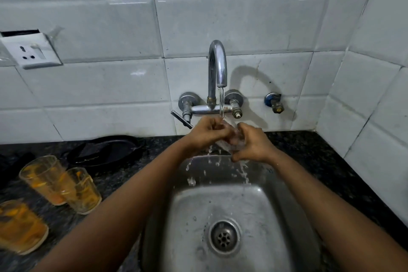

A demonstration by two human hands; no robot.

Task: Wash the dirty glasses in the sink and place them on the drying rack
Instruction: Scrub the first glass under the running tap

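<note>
A clear glass (229, 139) is tilted under the running tap (217, 66), over the back of the steel sink (249, 210). My left hand (207, 132) grips its upper end and my right hand (251, 146) wraps its lower end; most of the glass is hidden by my fingers. Water splashes off it into the sink. Three dirty glasses with orange residue stand on the dark counter at the left: one tall (44, 179), one beside it (82, 191), one at the frame edge (19, 225). No drying rack is in view.
A black pan or plate (103, 150) lies on the granite counter (331, 161) behind the dirty glasses. The tap's lever handle (182, 119) sticks out left of my left hand. A wall socket (31, 52) is at upper left. The sink drain (224, 236) is uncovered.
</note>
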